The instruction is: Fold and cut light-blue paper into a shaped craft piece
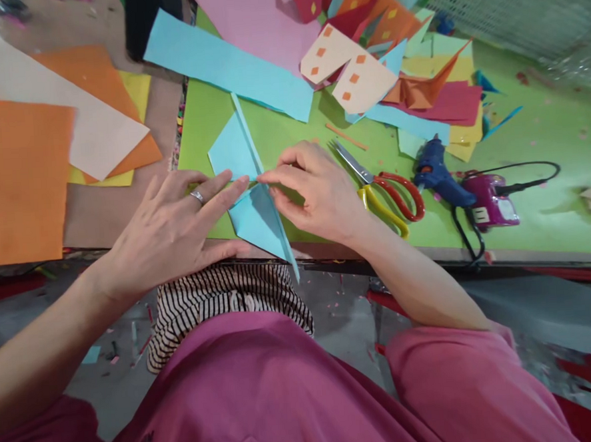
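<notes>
A folded light blue paper piece [258, 220] lies at the front edge of the green table sheet, a narrow raised strip running along its right side. My left hand [172, 218], with a ring on one finger, has its fingers apart and its fingertips on the middle of the paper. From the right, my right hand [313, 190] pinches the paper's middle near the strip with thumb and index finger. Scissors [373, 179] with red and yellow handles lie just right of my right hand. A flat light blue strip [231, 68] lies behind the folded piece.
Orange sheets [22, 177] and a white sheet [84, 120] lie at the left. Cut and folded coloured papers [364, 80] are piled at the back. A blue glue gun [437, 172] and a purple corded device [492, 199] are at the right of the green sheet [565, 211].
</notes>
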Available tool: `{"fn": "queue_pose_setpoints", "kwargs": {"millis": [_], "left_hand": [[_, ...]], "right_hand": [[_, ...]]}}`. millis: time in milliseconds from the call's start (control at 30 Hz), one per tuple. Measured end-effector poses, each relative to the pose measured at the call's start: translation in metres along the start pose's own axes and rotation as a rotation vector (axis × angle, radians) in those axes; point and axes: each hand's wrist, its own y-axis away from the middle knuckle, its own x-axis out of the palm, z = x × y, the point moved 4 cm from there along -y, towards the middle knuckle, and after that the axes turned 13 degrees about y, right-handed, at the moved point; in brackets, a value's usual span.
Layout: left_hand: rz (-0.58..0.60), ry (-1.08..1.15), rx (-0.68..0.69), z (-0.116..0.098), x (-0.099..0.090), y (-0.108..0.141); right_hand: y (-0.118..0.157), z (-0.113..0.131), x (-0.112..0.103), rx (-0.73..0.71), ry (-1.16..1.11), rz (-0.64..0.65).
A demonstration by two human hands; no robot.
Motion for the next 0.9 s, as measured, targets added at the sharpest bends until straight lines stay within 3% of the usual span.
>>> {"fn": "queue_pose_setpoints", "kwargs": {"millis": [300, 500, 633, 733, 833, 900], "left_hand": [[-0.083, 0.004, -0.091, -0.013, -0.004, -0.017], [-0.015, 0.041, 0.100, -0.021, -0.001, 0.003], [-0.037, -0.085, 0.097, -0.031, 0.013, 0.021], [-0.042, -0.175, 0.187, -0.047, 0.026, 0.023], [-0.092, -0.226, 0.248, -0.055, 0.026, 0.017], [-0.144, -0.238, 0.178, -0.047, 0.015, 0.011]], "right_hand": [[0.000, -0.001, -0.003, 0.048, -0.035, -0.022], [0.034, 0.006, -0.022, 0.012, 0.000, 0.009], [0.070, 0.018, -0.023, -0.007, 0.008, 0.067], [0.088, 0.028, -0.019, -0.042, -0.039, 0.078], [0.089, 0.031, -0.020, -0.044, -0.072, 0.043], [0.077, 0.027, -0.022, -0.033, -0.038, 0.005]]}}
